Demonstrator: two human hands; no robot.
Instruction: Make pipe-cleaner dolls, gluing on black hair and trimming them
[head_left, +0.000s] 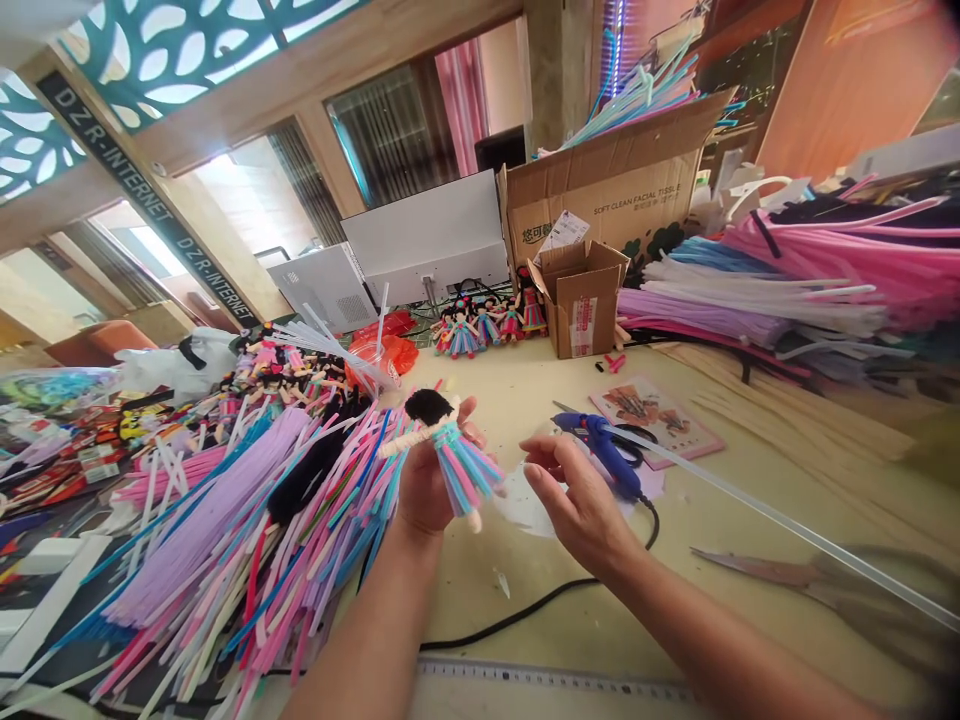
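Note:
My left hand (426, 492) is closed around a small pipe-cleaner doll (463, 465), tilted to one side. The doll has black hair, cream arms and a striped skirt of blue, pink and purple. My right hand (571, 490) hovers to the right of the doll, apart from it, with bent fingers and the thumb spread away; nothing shows in it. Just beyond that hand lies a blue glue gun (613, 462) on the table. From its back a long clear glue stick (780, 515) runs to the right.
Bundles of colored pipe cleaners (217, 520) cover the left side; more pipe cleaners (795, 270) are piled at right. Finished dolls (480, 325) stand beside a small cardboard box (581, 300). Large scissors (795, 575) lie at right, a ruler (555, 682) in front, and a black cable (517, 615) crosses the table.

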